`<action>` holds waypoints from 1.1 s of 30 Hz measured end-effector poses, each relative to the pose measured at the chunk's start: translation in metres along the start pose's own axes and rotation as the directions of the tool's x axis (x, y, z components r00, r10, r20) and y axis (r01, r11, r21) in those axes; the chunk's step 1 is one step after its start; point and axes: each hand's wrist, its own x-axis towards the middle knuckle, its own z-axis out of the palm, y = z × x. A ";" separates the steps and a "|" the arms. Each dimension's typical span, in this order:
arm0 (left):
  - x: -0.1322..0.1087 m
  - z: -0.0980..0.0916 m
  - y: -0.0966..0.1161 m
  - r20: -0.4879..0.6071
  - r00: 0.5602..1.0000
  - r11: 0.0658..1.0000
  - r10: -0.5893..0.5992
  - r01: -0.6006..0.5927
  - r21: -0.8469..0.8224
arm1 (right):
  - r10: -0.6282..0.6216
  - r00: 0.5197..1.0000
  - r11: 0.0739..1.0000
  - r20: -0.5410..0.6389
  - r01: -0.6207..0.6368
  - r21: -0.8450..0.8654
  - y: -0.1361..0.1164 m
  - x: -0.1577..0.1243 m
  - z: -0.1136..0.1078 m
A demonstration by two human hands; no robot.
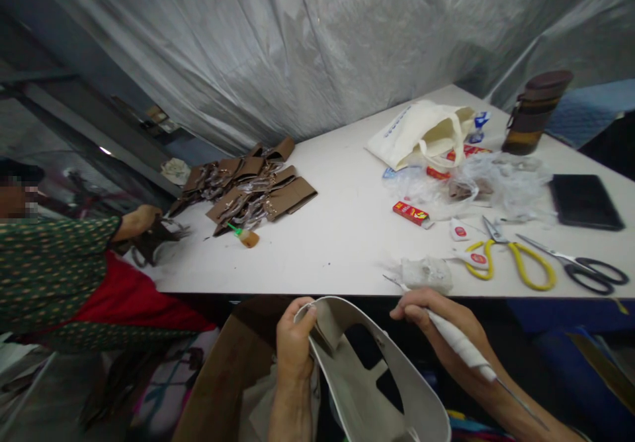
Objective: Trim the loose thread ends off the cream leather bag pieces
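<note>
My left hand (294, 343) is closed on the edge of a grey-white curved strap piece (397, 389) that loops below the table's front edge. My right hand (431, 316) is closed round a thin tool with a white-wrapped handle (459, 344); its metal tip points toward the table edge and a long metal shaft runs back along my forearm. Both hands sit just in front of the white table (347, 230).
On the table lie a pile of brown card pieces with metal clips (248, 187), a small glue bottle (245, 235), a red packet (411, 213), yellow scissors (516, 260), black scissors (585, 268), a cloth bag (421, 137), a black case (585, 200) and a brown flask (536, 112). A person in green (59, 263) works at the left.
</note>
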 end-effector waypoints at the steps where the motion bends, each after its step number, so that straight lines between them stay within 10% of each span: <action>1: 0.000 -0.008 0.003 -0.070 0.998 0.999 0.005 -0.007 -0.037 | -0.008 1.000 1.000 0.013 0.008 0.009 0.000 -0.003 -0.001; 13: -0.042 -0.042 -0.028 -0.464 0.861 0.977 0.207 -0.160 0.140 | -0.188 0.953 0.943 0.237 0.243 -0.228 0.030 -0.036 0.018; 22: -0.039 -0.062 -0.058 -0.505 0.806 0.911 0.308 -0.097 0.401 | -0.247 0.898 0.757 0.363 0.413 -0.506 0.036 -0.036 0.047; 33: -0.043 -0.062 -0.059 -0.536 0.790 0.925 0.298 -0.099 0.368 | -0.270 0.881 0.794 0.388 0.432 -0.427 0.037 -0.041 0.050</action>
